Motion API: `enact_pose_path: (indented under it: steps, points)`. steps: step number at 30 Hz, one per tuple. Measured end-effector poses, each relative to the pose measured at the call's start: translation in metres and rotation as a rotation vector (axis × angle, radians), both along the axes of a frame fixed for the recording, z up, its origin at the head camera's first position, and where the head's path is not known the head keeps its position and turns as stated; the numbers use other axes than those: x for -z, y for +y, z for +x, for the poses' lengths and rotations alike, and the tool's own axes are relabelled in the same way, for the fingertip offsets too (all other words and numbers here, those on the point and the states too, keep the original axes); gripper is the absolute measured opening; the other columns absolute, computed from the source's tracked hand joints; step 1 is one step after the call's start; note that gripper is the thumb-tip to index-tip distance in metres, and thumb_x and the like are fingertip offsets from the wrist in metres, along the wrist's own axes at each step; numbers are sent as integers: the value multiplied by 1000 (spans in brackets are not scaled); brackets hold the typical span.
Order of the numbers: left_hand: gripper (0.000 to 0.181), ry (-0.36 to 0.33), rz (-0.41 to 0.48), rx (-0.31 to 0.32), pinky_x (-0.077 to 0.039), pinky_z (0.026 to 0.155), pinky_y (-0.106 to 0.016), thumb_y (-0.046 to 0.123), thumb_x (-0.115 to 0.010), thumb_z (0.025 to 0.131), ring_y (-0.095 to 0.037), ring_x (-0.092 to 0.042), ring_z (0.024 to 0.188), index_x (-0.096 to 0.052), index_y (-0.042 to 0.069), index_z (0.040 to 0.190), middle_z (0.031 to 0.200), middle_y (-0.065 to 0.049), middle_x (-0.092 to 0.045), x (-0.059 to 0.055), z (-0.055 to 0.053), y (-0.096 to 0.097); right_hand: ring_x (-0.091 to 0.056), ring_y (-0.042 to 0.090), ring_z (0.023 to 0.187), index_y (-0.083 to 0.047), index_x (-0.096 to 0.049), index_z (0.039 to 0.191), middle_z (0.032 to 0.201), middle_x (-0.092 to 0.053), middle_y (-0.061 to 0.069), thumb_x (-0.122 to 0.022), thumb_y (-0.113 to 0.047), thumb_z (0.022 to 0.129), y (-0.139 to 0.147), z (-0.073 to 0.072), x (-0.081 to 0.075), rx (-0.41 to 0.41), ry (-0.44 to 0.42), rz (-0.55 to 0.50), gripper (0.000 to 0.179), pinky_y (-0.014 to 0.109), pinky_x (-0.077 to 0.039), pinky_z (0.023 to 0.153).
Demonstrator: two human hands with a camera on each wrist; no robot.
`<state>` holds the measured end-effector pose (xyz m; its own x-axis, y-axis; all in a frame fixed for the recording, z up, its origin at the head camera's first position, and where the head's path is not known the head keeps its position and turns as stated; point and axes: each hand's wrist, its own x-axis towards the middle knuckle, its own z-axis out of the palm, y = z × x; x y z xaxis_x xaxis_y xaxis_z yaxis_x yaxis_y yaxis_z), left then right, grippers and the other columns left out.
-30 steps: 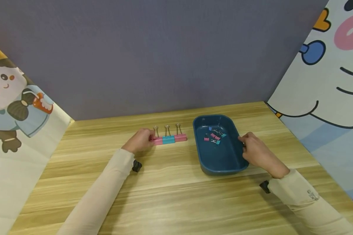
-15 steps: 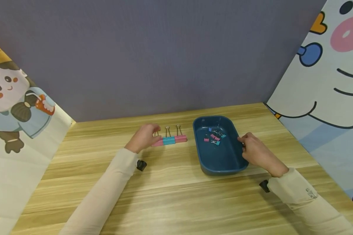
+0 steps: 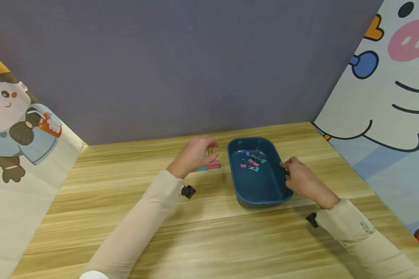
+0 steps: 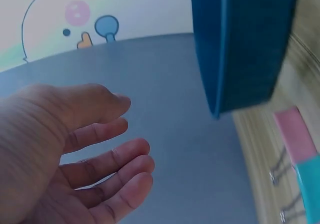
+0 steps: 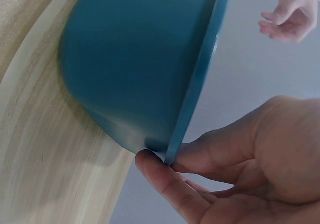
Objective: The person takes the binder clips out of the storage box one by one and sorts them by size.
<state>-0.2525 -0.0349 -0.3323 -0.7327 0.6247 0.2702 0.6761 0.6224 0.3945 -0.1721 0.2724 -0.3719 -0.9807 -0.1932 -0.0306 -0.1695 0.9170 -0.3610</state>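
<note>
My left hand (image 3: pixel 195 155) hovers over a row of large binder clips, its fingers loosely bent and apart with nothing between them. From under it show a pink binder clip (image 3: pixel 214 165) and part of a teal one (image 4: pixel 310 181); the row's left end is hidden in the head view. To the right stands a dark blue plastic tub (image 3: pixel 263 190). My right hand (image 3: pixel 302 179) pinches the tub's right rim between thumb and fingers, as the right wrist view shows. Inside lie several small binder clips (image 3: pixel 253 164), pink, teal and blue.
The wood-grain table (image 3: pixel 209 240) carries everything. A grey panel (image 3: pixel 181 69) closes off its back edge. Cartoon-printed walls stand at the left (image 3: pixel 21 128) and at the right (image 3: pixel 387 112).
My left hand has left the pink clip at the row's left end and moved right and up over the row, its fingers spreading. My right hand stays on the tub's rim.
</note>
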Motion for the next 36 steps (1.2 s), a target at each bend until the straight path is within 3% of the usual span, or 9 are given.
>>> enact_pose_path:
  steps: [6, 12, 19, 24, 28, 36]
  points:
    - [21, 7, -72, 78, -46, 84, -29, 16, -68, 87, -16, -57, 95, -67, 7, 106, 103, -2, -65, -1, 1, 25, -53, 26, 81, 20, -47, 124, 114, -46, 32, -49, 14, 80, 1, 0, 1, -5, -3, -6, 44, 35, -43, 65]
    - [22, 18, -198, 140, -43, 90, -28, 22, -69, 88, -15, -52, 101, -66, 13, 108, 105, 2, -62, 13, -2, 48, -53, 26, 82, 21, -46, 125, 115, -46, 32, -49, 14, 81, 1, 0, 1, -6, -10, -12, 45, 34, -42, 65]
    - [24, 14, -275, 191, -42, 90, -29, 23, -67, 89, -17, -52, 97, -66, 13, 110, 107, -1, -63, 30, -6, 71, -52, 26, 82, 20, -46, 125, 115, -46, 31, -49, 13, 81, 2, 0, 2, -2, -10, -11, 45, 33, -43, 65]
    - [26, -50, -306, 165, -44, 83, -28, 21, -66, 90, -18, -48, 95, -67, 12, 114, 109, -3, -64, 41, -10, 81, -53, 28, 84, 20, -46, 125, 114, -46, 31, -49, 13, 82, 3, 0, 3, -8, -3, -9, 44, 36, -44, 67]
    - [27, -78, -317, 149, -45, 81, -28, 19, -69, 88, -17, -51, 92, -68, 10, 113, 101, -3, -66, 51, -14, 87, -54, 29, 85, 20, -46, 125, 115, -46, 31, -49, 13, 82, 3, 0, 3, -9, 2, -8, 44, 36, -45, 68]
    - [12, -21, -363, 57, -48, 71, -26, 10, -66, 86, -14, -56, 80, -71, 10, 97, 86, 0, -66, 61, -16, 101, -54, 27, 82, 21, -47, 123, 113, -47, 32, -49, 14, 80, 5, 1, 4, -20, 27, -13, 44, 37, -45, 68]
